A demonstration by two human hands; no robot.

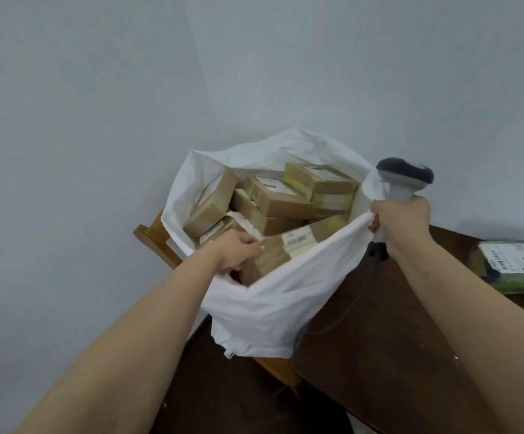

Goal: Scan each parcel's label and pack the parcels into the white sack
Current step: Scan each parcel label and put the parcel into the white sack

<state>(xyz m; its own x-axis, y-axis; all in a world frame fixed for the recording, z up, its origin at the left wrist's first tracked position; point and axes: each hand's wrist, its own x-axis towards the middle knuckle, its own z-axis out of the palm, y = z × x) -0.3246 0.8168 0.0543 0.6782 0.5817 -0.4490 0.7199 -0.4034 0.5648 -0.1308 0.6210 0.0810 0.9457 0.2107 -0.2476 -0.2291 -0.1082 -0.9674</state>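
Arms reach forward: left hand [238, 250] grips a parcel [285, 249] inside the sack [273, 305], right hand [401, 222] clutches scanner [403, 180] and rim.

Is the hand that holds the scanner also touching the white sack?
Touching. The head view shows the right hand gripping the scanner handle while its fingers pinch the white sack rim, pulling it open.

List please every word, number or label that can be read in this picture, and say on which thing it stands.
"010", seen upside down, white on a black patch: label of the parcel on the table.
Rest of that label, barcode included: too blurred to read.
Label of the parcel under the left hand: too small to read.
Labels on the other parcels in the white sack: blurred, unreadable.
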